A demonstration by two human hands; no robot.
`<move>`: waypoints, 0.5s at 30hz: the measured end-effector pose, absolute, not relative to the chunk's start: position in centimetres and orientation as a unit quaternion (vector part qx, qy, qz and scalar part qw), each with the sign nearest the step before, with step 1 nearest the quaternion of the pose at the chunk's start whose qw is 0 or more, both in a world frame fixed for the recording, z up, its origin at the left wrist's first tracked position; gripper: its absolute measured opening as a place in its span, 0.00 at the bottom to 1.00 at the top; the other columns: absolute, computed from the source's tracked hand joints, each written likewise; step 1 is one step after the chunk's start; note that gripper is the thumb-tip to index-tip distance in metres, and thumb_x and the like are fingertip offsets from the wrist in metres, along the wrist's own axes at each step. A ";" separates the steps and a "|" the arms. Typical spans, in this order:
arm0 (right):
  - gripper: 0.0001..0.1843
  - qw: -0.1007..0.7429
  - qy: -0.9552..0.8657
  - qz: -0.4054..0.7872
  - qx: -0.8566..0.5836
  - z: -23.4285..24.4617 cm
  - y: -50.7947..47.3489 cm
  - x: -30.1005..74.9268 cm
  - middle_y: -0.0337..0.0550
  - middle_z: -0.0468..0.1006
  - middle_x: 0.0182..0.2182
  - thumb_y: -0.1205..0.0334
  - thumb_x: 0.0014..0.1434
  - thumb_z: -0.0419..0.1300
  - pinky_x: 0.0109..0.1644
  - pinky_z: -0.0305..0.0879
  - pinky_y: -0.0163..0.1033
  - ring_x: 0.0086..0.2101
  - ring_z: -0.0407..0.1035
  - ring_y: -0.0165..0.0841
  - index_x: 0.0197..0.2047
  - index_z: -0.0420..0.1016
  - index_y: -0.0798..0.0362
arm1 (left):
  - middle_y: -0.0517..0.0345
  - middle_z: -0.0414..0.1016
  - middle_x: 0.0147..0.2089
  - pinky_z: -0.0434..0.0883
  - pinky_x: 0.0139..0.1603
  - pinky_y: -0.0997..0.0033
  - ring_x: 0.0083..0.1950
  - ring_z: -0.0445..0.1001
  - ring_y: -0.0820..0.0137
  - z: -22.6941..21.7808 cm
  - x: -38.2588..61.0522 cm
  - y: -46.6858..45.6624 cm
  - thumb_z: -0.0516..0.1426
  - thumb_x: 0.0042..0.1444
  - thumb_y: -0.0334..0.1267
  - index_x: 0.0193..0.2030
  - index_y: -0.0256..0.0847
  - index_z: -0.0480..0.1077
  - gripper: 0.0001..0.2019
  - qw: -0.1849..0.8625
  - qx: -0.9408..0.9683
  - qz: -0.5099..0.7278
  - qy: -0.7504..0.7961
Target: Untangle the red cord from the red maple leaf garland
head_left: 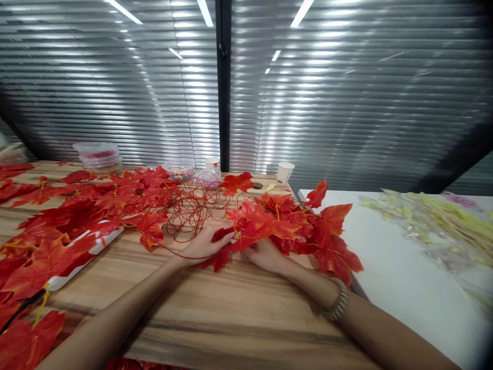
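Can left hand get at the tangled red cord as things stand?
Likely yes. The tangled red cord lies just beyond the left hand, with nothing visibly between, though that hand looks occupied with red maple leaves.

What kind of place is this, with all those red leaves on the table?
Probably a craft room or workshop. The wooden table holds lots of red leaves that look artificial, a loose tangle of red cord, and a clear tub of tiny colourful pieces.
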State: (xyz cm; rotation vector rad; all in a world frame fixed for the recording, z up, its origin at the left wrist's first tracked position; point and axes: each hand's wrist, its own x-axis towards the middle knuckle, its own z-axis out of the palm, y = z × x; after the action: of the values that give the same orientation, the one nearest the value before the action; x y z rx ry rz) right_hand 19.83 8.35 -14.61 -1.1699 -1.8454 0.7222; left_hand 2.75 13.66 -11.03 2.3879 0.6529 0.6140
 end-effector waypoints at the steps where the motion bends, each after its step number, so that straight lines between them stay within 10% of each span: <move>1: 0.13 0.409 -0.733 0.285 -0.463 -14.6 8.3 19.8 0.51 0.74 0.45 0.66 0.55 0.52 0.49 0.64 0.48 0.46 0.68 0.41 0.43 0.71 0.56 | 0.60 0.66 0.28 0.61 0.35 0.75 0.31 0.62 0.73 -11.0 2.8 13.6 0.46 0.59 0.37 0.28 0.36 0.64 0.12 0.295 0.894 0.228 0.248; 15: 0.16 0.423 -0.726 0.307 -0.447 -14.7 8.3 19.8 0.48 0.72 0.49 0.69 0.53 0.53 0.51 0.64 0.47 0.48 0.67 0.40 0.46 0.69 0.53 | 0.59 0.69 0.29 0.63 0.37 0.74 0.32 0.64 0.73 -10.9 2.8 13.5 0.46 0.59 0.38 0.29 0.36 0.66 0.13 0.321 0.883 0.236 0.248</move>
State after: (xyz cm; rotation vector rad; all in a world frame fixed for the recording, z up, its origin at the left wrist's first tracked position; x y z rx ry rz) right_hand 19.76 8.31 -14.66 -1.1194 -1.8170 0.7679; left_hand 2.80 13.46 -10.89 2.3191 0.6522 0.6199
